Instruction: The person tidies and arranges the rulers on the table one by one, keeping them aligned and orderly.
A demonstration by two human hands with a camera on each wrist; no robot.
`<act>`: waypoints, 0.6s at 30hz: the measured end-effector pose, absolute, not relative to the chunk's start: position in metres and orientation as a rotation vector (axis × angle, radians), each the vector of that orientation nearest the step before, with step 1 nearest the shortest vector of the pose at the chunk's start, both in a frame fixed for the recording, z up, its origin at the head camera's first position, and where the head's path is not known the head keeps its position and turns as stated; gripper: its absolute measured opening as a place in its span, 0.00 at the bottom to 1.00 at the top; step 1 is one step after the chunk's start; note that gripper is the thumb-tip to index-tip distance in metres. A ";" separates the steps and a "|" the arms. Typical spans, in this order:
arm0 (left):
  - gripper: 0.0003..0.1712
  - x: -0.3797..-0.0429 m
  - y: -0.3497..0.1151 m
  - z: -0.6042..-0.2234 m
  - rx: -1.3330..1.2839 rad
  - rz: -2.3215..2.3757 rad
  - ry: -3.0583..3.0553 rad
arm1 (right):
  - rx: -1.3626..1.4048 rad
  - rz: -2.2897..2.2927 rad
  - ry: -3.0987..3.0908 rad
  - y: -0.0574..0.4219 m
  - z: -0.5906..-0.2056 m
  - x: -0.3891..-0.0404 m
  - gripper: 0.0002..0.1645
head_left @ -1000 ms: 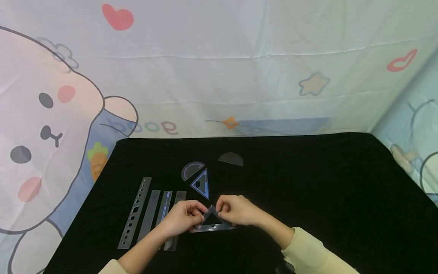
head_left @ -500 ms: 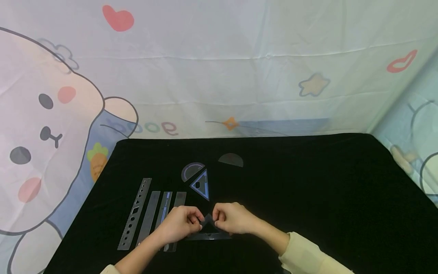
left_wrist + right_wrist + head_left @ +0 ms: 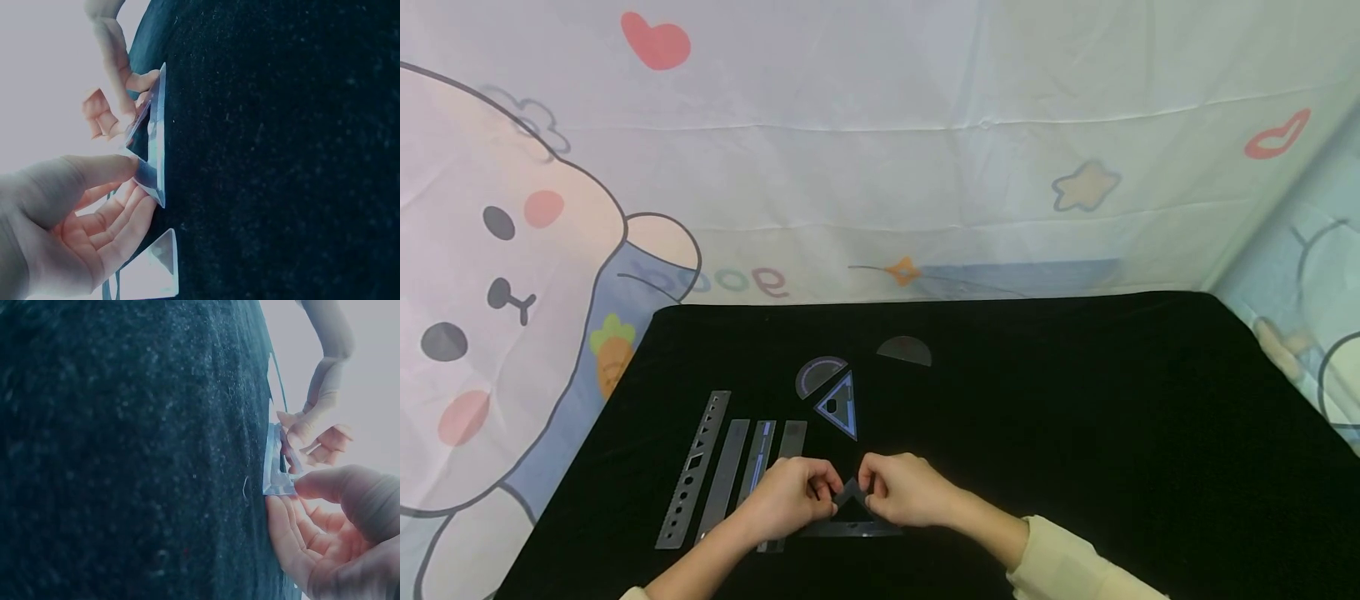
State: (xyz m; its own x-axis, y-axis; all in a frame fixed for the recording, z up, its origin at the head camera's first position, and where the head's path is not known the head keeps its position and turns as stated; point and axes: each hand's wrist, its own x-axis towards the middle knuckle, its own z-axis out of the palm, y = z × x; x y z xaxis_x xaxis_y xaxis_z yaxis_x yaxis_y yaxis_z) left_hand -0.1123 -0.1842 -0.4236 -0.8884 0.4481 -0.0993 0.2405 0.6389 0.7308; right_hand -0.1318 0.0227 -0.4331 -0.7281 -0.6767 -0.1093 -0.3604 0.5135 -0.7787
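Observation:
A clear triangular set square (image 3: 853, 529) with a triangular cutout lies low over the black cloth in the head view, its long side towards the person. My left hand (image 3: 790, 498) pinches its left part between thumb and fingers. On the opposite side my right hand (image 3: 910, 492) pinches it likewise. In the left wrist view, the left thumb presses one face of the set square (image 3: 159, 137) and the fingers lie behind it. The right wrist view has the right thumb and fingers at a corner of the set square (image 3: 272, 478). Whether it touches the cloth I cannot tell.
Left of the hands lie a ruler with cut-out shapes (image 3: 682, 496), a plain ruler (image 3: 724, 479), a blue-marked ruler (image 3: 752, 475) and another ruler (image 3: 792, 437), partly hidden. Behind are a blue-marked protractor (image 3: 808, 379), a blue-edged set square (image 3: 852, 417) and a plain protractor (image 3: 905, 351).
Both hands have moved the clear set square towards the person and slightly left, keeping their pinch on it. The rulers, the protractors and the blue-edged set square stay where they were.

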 end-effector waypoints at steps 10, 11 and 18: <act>0.09 -0.109 -0.186 -0.423 0.548 1.094 2.555 | -0.883 -1.025 2.402 0.020 -0.434 -0.129 0.08; 0.09 -0.109 -0.186 -0.423 0.546 1.090 2.553 | -0.893 -1.013 2.410 0.020 -0.434 -0.128 0.08; 0.09 -0.109 -0.186 -0.423 0.572 1.060 2.572 | -0.940 -0.949 2.453 0.019 -0.434 -0.128 0.08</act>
State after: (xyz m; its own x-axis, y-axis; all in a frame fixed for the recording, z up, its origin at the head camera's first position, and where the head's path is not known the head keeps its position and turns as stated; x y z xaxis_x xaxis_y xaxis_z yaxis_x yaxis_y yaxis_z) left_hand -0.1089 -0.1859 -0.4225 -0.8756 0.4674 -0.1217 0.2460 0.6485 0.7204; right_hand -0.1281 0.0189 -0.4345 -0.7200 -0.6896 -0.0779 -0.4575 0.5560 -0.6940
